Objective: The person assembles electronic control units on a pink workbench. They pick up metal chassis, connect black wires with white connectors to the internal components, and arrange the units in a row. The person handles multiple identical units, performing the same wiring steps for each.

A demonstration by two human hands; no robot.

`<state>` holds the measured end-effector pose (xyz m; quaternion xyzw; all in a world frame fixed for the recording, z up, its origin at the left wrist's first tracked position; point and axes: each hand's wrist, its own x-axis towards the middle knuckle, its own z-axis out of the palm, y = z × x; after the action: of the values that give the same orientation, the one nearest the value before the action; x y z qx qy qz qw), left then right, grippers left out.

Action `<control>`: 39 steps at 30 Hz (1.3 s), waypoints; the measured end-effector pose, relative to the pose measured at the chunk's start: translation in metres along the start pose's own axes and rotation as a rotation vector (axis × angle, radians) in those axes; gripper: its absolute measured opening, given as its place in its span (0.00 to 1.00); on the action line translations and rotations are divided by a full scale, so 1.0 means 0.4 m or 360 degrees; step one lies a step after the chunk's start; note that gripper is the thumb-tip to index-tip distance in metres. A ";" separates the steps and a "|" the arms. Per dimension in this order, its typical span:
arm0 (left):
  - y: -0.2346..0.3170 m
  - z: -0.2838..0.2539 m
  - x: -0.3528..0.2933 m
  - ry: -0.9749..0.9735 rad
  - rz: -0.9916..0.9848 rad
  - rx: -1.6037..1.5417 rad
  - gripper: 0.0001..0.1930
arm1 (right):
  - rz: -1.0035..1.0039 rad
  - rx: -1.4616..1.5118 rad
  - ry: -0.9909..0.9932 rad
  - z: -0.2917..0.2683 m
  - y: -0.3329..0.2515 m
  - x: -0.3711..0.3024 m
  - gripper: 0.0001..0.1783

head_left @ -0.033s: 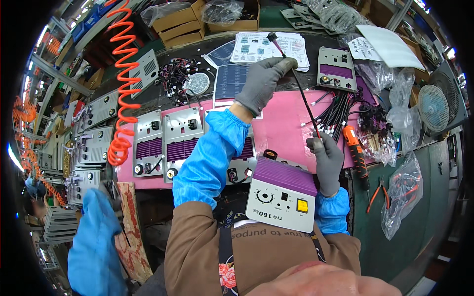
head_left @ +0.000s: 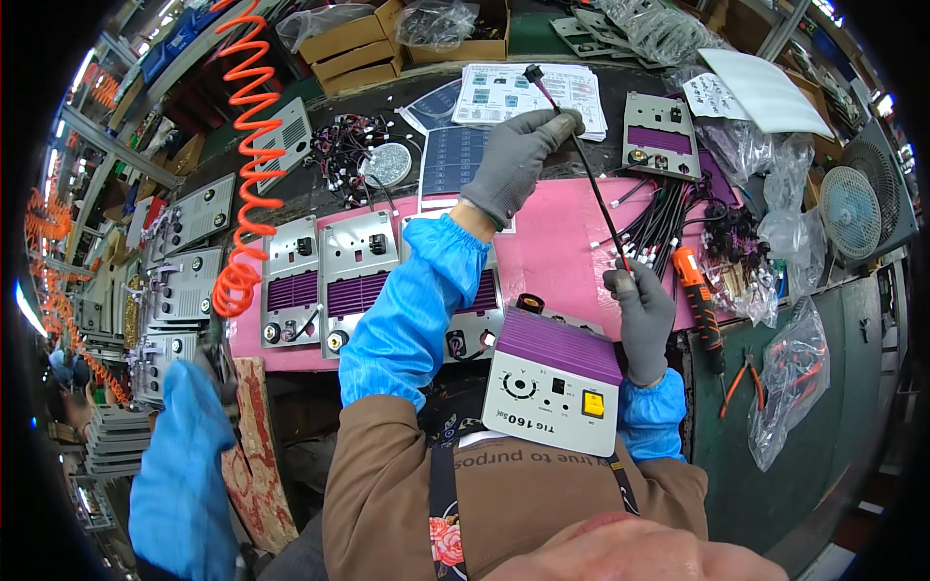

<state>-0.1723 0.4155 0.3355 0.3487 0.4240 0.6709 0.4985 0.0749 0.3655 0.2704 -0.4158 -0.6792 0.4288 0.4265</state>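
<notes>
A thin dark cable (head_left: pixel 603 213) with a small black connector on its far end runs taut between my two gloved hands. My left hand (head_left: pixel 528 155) pinches it just below the connector, above the printed sheets. Lower down and to the right, my right hand (head_left: pixel 643 320) closes on its near end, where a bit of red shows. Close to that hand, a purple and grey front panel (head_left: pixel 552 387) with a yellow switch and a round dial leans against the bench edge before my chest.
Several similar panels (head_left: pixel 360 276) lie on the pink mat (head_left: pixel 542 242). A cable bundle (head_left: pixel 668 218), an orange-black screwdriver (head_left: pixel 699 300) and pliers (head_left: pixel 744 382) are at right. An orange coiled hose (head_left: pixel 250 155) hangs at left, near another person's blue sleeve (head_left: pixel 184 465).
The other person's blue-sleeved arm at far left has shifted slightly, and the orange hose has swayed a little. My hands and the cable are almost unmoved.
</notes>
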 end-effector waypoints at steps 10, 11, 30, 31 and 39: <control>0.097 -0.035 0.024 0.0139 -0.0108 0.0201 0.29 | -0.0478 -0.0749 0.0280 -0.004 0.016 0.002 0.14; 0.107 -0.038 0.013 0.0137 -0.0107 0.0290 0.28 | -0.0565 -0.0815 0.0313 -0.006 0.024 0.004 0.15; 0.086 -0.157 -0.003 -0.0226 0.0019 0.0440 0.20 | 0.0181 0.0116 -0.0049 -0.060 0.012 -0.014 0.18; 0.081 -0.158 0.000 -0.0222 0.0027 0.0436 0.20 | 0.0310 0.0344 -0.0182 -0.066 0.022 -0.014 0.19; 0.025 -0.204 0.015 -0.0168 0.0045 0.0214 0.19 | 0.0738 0.1227 -0.0633 -0.071 0.027 -0.014 0.24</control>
<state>-0.2501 0.4018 0.3125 0.4221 0.4365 0.6285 0.4860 0.1053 0.3699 0.2666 -0.2782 -0.4289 0.8037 0.3046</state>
